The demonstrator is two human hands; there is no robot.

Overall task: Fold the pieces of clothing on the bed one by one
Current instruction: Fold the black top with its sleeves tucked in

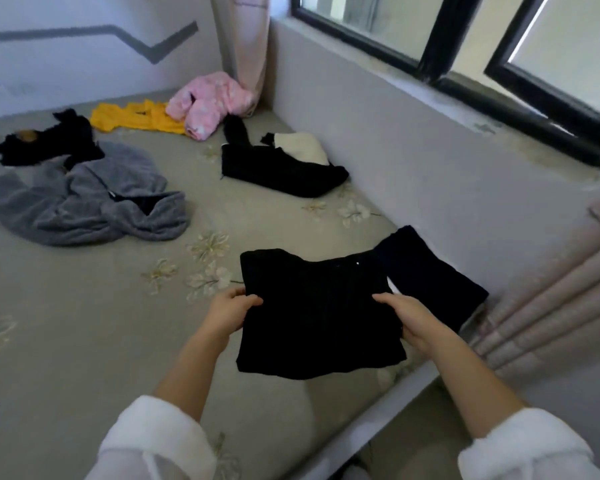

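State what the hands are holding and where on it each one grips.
Both hold the folded black garment: the left hand grips its left edge, the right hand its right edge, thumbs on top.

Fingers of the left hand (231,315) and right hand (411,322) lie hidden under the black garment (317,317).

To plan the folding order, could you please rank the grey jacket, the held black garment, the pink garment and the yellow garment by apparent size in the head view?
1. Grey jacket and held black garment: similar, unranked; the black one is nearer.
2. Pink garment.
3. Yellow garment.
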